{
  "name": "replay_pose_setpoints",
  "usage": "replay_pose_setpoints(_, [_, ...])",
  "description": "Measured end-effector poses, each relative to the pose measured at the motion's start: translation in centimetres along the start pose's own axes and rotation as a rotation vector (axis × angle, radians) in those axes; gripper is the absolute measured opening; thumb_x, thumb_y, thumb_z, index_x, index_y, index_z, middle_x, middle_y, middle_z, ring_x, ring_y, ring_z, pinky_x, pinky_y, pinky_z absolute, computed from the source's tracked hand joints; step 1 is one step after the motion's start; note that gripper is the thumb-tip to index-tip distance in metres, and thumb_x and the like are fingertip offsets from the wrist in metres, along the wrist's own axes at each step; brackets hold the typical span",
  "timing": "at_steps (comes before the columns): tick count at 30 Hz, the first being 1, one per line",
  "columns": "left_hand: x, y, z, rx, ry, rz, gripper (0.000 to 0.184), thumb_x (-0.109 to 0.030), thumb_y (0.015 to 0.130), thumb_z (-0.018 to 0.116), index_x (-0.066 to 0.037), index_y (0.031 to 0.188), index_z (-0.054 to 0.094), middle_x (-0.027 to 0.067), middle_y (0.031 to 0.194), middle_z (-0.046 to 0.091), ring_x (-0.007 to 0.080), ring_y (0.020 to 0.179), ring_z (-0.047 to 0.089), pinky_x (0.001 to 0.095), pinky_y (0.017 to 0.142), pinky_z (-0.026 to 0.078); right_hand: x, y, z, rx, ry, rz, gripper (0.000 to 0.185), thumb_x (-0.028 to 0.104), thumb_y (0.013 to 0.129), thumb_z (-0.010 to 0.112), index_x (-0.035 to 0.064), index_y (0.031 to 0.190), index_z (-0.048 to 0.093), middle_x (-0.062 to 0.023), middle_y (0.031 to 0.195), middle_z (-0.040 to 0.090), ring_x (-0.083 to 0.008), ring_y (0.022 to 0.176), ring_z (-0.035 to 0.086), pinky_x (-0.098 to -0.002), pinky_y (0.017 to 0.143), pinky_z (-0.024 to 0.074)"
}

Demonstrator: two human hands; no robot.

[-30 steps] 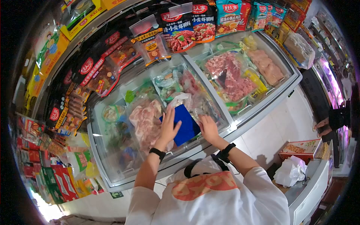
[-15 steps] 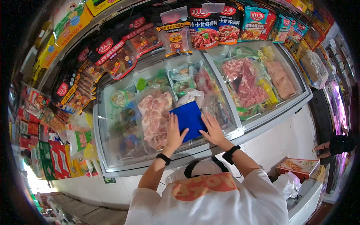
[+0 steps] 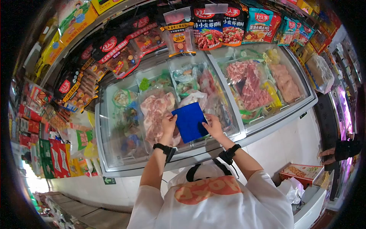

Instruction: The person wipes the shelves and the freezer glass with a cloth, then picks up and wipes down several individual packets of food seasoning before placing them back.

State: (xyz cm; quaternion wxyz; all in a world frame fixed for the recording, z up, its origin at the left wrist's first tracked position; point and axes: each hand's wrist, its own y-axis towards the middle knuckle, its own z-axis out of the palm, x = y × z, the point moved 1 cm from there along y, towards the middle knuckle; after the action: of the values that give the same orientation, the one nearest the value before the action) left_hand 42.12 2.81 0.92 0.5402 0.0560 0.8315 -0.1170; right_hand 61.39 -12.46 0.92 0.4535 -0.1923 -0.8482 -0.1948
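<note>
A folded blue cloth (image 3: pixel 190 123) lies on the sliding glass lid (image 3: pixel 131 150) of a chest freezer. My left hand (image 3: pixel 168 125) is at the cloth's left edge, its fingers curled in and closed on the upper left part. On the opposite side my right hand (image 3: pixel 213 126) pinches the right edge between thumb and fingers. Under the glass are trays of sliced meat (image 3: pixel 157 110) and several bagged foods. Each wrist wears a black band.
Seasoning pouches (image 3: pixel 207 30) stand along the freezer's back edge. A second glass section with red meat (image 3: pixel 249 84) is on the right. Packaged goods (image 3: pixel 59 162) hang at the left. A carton (image 3: pixel 301 171) sits low at the right, and another person's arm (image 3: pixel 327 153) shows at the far right.
Both hands were lying flat with fingers spread on the cloth's sides. Now their fingers have drawn in and closed at its edges. The cloth has barely shifted.
</note>
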Motion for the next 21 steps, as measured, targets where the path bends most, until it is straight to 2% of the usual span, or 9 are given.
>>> replay_pose_setpoints(2, [-0.1, 0.6, 0.6, -0.028, 0.06, 0.031, 0.026, -0.02, 0.08, 0.071, 0.004, 0.084, 0.062, 0.0074, 0.065, 0.063, 0.0139, 0.06, 0.058, 0.0286, 0.056, 0.045, 0.3, 0.2, -0.2, 0.094, 0.065, 0.14, 0.048, 0.014, 0.077, 0.071, 0.0021, 0.119, 0.052, -0.0159, 0.11, 0.058, -0.0268, 0.096, 0.059, -0.0349, 0.078, 0.0489])
replay_pose_setpoints(5, [-2.5, 0.6, 1.6, 0.098, -0.079, 0.054, 0.024, -0.019, 0.08, 0.07, 0.002, 0.085, 0.059, 0.0057, 0.071, 0.063, 0.0127, 0.065, 0.058, 0.0277, 0.059, 0.045, 1.1, 0.9, -1.2, 0.075, 0.105, 0.096, 0.051, 0.015, 0.076, 0.071, 0.0025, 0.121, 0.051, -0.0174, 0.118, 0.055, -0.031, 0.104, 0.055, -0.0373, 0.088, 0.0452])
replay_pose_setpoints(6, [-4.3, -0.4, 1.3, 0.117, -0.09, 0.182, 0.021, -0.016, 0.081, 0.069, 0.001, 0.086, 0.059, 0.0047, 0.073, 0.062, 0.0115, 0.068, 0.057, 0.0266, 0.061, 0.045, 1.4, 1.4, -1.7, 0.069, 0.109, 0.087, 0.051, 0.015, 0.076, 0.071, 0.0025, 0.121, 0.051, -0.0174, 0.118, 0.055, -0.031, 0.104, 0.055, -0.0373, 0.088, 0.0452])
replay_pose_setpoints(8, [-6.8, -2.3, 0.1, 0.24, -0.136, 0.327, 0.014, -0.009, 0.085, 0.065, -0.002, 0.093, 0.056, 0.0023, 0.082, 0.061, 0.0074, 0.076, 0.055, 0.023, 0.066, 0.044, 2.7, 2.1, -3.3, 0.04, 0.045, -0.125, 0.056, 0.015, 0.075, 0.072, 0.0046, 0.125, 0.048, -0.0202, 0.122, 0.051, -0.0355, 0.116, 0.047, -0.0418, 0.097, 0.0385])
replay_pose_setpoints(11, [-9.8, -5.6, -1.8, 0.408, -0.31, 0.283, 0.013, -0.006, 0.088, 0.062, -0.002, 0.098, 0.055, 0.0018, 0.085, 0.061, 0.0058, 0.077, 0.054, 0.0207, 0.067, 0.043, 6.2, 3.6, -5.6, 0.083, 0.094, -0.355, 0.062, 0.015, 0.075, 0.072, 0.0074, 0.13, 0.044, -0.0186, 0.129, 0.046, -0.0362, 0.123, 0.041, -0.0418, 0.102, 0.0339])
replay_pose_setpoints(15, [-12.8, -8.9, -3.9, 0.411, -0.279, 0.261, 0.014, -0.005, 0.089, 0.061, -0.002, 0.1, 0.053, 0.0008, 0.088, 0.06, 0.0058, 0.082, 0.055, 0.0201, 0.07, 0.045, 8.7, 4.7, -7.0, 0.205, -0.026, -0.51, 0.054, 0.012, 0.076, 0.071, 0.0073, 0.124, 0.047, -0.0157, 0.123, 0.052, -0.0336, 0.119, 0.047, -0.04, 0.098, 0.0375])
replay_pose_setpoints(17, [-13.1, -9.8, -4.7, 0.419, -0.312, 0.274, 0.014, -0.004, 0.089, 0.06, -0.002, 0.101, 0.053, 0.0024, 0.094, 0.059, 0.0071, 0.087, 0.055, 0.0207, 0.073, 0.046, 10.2, 4.4, -7.4, 0.424, 0.303, -0.218, 0.037, 0.006, 0.078, 0.068, 0.0054, 0.112, 0.051, -0.0132, 0.113, 0.059, -0.0308, 0.11, 0.055, -0.0366, 0.091, 0.0426])
replay_pose_setpoints(20, [-13.5, -11.4, -6.0, 0.297, -0.356, 0.294, 0.016, -0.004, 0.091, 0.057, -0.002, 0.105, 0.052, 0.0056, 0.102, 0.059, 0.0096, 0.091, 0.056, 0.0225, 0.077, 0.047, 11.7, 3.3, -8.4, 0.421, 0.248, -0.269, 0.026, 0.003, 0.08, 0.065, 0.0038, 0.102, 0.051, -0.0123, 0.103, 0.062, -0.0294, 0.101, 0.06, -0.0345, 0.084, 0.0456])
replay_pose_setpoints(21, [-14.2, -12.2, -6.8, 0.248, -0.216, 0.399, 0.017, -0.003, 0.09, 0.056, -0.002, 0.107, 0.053, 0.0077, 0.104, 0.058, 0.0135, 0.093, 0.057, 0.0249, 0.078, 0.047, 12.1, 3.0, -8.7, 0.43, 0.249, -0.27, 0.026, 0.003, 0.08, 0.065, 0.0038, 0.102, 0.051, -0.0123, 0.103, 0.062, -0.0294, 0.101, 0.06, -0.0345, 0.084, 0.0456])
